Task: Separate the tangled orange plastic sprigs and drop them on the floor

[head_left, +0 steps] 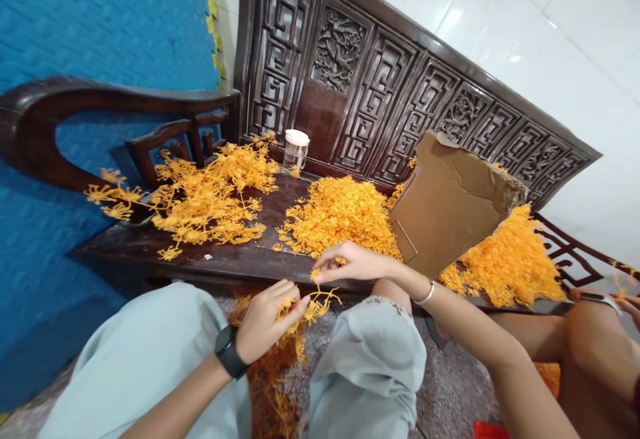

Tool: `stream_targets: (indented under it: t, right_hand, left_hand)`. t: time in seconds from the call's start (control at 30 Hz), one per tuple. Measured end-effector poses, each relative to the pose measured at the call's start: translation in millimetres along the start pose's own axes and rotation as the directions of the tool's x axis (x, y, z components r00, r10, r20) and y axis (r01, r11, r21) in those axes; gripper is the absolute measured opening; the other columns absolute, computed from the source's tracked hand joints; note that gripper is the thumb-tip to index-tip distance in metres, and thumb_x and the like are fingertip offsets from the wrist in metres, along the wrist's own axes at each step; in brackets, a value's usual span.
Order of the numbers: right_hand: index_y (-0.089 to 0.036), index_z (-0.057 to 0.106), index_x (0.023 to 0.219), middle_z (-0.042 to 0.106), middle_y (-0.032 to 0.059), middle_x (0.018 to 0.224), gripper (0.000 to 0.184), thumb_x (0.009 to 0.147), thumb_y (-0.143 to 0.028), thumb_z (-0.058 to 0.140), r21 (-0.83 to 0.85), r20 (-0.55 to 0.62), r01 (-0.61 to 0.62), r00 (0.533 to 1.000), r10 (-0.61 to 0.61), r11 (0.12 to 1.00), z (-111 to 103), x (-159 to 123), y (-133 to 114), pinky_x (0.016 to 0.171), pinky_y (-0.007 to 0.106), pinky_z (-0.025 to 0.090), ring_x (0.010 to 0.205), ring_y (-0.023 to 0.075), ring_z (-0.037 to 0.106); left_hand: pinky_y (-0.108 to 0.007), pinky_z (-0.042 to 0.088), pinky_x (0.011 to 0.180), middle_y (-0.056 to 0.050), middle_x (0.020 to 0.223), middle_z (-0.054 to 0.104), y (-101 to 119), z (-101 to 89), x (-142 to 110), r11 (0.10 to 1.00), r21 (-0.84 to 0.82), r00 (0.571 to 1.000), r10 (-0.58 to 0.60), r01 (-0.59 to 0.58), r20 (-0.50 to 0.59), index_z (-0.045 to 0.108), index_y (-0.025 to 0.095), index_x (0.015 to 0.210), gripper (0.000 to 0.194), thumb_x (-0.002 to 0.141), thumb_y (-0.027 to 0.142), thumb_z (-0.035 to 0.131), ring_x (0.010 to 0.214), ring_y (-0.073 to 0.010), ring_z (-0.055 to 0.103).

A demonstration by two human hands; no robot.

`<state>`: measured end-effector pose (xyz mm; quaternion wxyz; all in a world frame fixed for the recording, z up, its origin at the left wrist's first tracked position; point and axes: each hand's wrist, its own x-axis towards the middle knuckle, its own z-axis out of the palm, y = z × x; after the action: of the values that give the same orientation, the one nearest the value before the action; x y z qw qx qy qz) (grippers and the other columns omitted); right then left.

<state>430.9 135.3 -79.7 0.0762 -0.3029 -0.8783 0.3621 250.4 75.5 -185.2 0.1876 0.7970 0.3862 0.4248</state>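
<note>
My left hand [270, 322], with a black watch on its wrist, is closed around an orange plastic flower stem [320, 297] between my knees. Its thin, bare branch tips stick out past the thumb. Just above, my right hand [347, 262] pinches a small orange plastic floret [315, 275] between thumb and fingertips, close to the stem's upper end. Whether the floret is joined to the stem I cannot tell. Beyond my right hand lies a heap of loose orange florets [350, 215] on the dark wooden bench [270, 262]. More orange stems [277, 385] lie below my left hand.
Branched orange stems [205, 192] pile up on the bench's left end. A lidded clear cup [296, 150] stands by the carved backrest [325, 119]. A cardboard piece [445, 205] leans between two floret heaps, the other heap [515, 262] farther right. Another person's hand [627, 305] is at the right edge.
</note>
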Motion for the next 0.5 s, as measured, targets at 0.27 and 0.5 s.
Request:
stream_targets:
  t: [0.27, 0.5]
  right_hand:
    - [-0.016, 0.054, 0.057, 0.051, -0.0040, 0.052, 0.011, 0.068, -0.016, 0.056, -0.093, -0.474, -0.241, 0.864, 0.170, 0.966, 21, 7, 0, 0.052, 0.020, 0.035, 0.051, 0.0077, 0.044]
    - [-0.019, 0.045, 0.060, 0.048, 0.0008, 0.060, 0.018, 0.077, -0.019, 0.045, -0.401, -0.759, -0.280, 0.635, -0.145, 0.872, 32, 24, -7, 0.062, 0.026, 0.034, 0.061, 0.0130, 0.043]
  left_hand:
    - [-0.024, 0.036, 0.058, 0.002, 0.059, 0.045, 5, 5.0, -7, 0.999, -0.001, 0.998, -0.050, 0.050, -0.034, 0.041, 0.019, 0.059, 0.028, 0.087, 0.024, 0.037, 0.059, -0.0132, 0.046]
    - [-0.023, 0.033, 0.056, 0.004, 0.055, 0.037, 16, 0.8, 18, 0.994, -0.022, 0.966, -0.108, 0.106, -0.236, 0.036, 0.020, 0.056, 0.030, 0.086, 0.022, 0.039, 0.055, -0.0116, 0.041]
